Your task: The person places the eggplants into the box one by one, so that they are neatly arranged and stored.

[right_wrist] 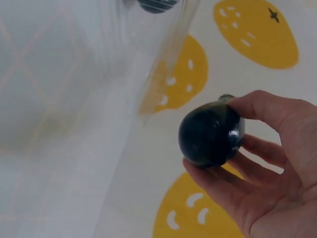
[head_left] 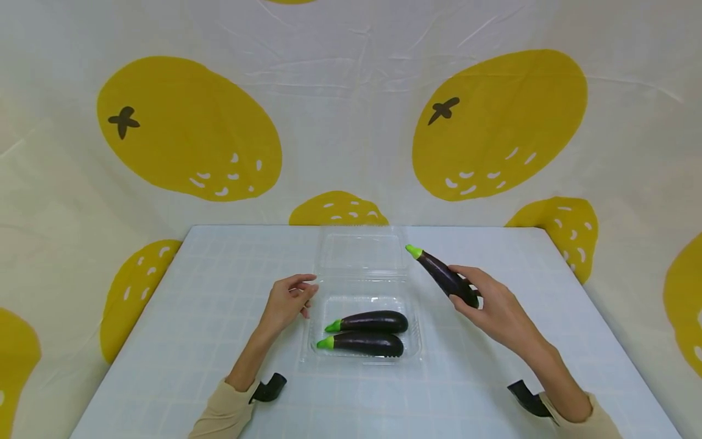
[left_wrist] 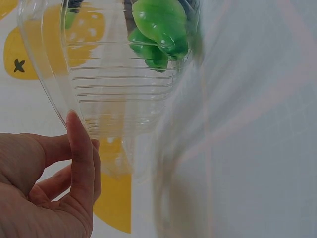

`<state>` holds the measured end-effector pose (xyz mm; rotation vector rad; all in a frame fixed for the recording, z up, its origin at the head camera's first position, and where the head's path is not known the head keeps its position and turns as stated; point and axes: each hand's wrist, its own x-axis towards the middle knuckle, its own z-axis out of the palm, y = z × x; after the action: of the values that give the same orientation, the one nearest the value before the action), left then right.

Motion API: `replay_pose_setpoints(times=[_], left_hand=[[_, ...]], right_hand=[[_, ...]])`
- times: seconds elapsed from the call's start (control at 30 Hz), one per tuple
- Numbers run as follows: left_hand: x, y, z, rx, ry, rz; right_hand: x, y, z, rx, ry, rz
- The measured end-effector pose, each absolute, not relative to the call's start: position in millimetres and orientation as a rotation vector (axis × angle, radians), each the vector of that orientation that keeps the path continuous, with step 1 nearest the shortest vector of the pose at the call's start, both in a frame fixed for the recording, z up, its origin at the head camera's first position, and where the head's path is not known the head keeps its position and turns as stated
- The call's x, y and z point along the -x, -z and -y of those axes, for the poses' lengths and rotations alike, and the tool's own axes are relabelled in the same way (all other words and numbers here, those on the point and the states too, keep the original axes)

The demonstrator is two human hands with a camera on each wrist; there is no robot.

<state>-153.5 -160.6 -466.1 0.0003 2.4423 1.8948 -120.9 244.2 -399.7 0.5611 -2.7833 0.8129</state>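
A clear plastic clamshell container (head_left: 359, 360) lies with its lid (head_left: 362, 253) folded back. Inside its base, two dark eggplants with green stems rest side by side: the upper eggplant (head_left: 375, 321) and the lower eggplant (head_left: 367, 344). At the container's left edge, near the hinge, my left hand (head_left: 287, 302) pinches the rim; its fingertips (left_wrist: 74, 124) overlap that rim in the left wrist view. Right of the container, my right hand (head_left: 490, 305) grips a third eggplant (head_left: 444, 275) by its rounded end, stem pointing up and left. The right wrist view shows that round end (right_wrist: 208, 136) between thumb and fingers.
A pale checked cloth covers the table (head_left: 471, 390). Behind it hangs a white curtain (head_left: 345, 122) printed with yellow fruit. Black straps are on both wrists, the left strap (head_left: 269, 388) and the right strap (head_left: 529, 399).
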Motion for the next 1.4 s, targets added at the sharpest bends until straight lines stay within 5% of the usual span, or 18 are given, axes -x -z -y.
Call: replay_pose_setpoints(times=[1.4], left_hand=[[153.8,467.5,160.1,0.004,-1.887,-2.459]], right_hand=[[153.8,407.2,-174.2,-1.161,-0.871,2.634]])
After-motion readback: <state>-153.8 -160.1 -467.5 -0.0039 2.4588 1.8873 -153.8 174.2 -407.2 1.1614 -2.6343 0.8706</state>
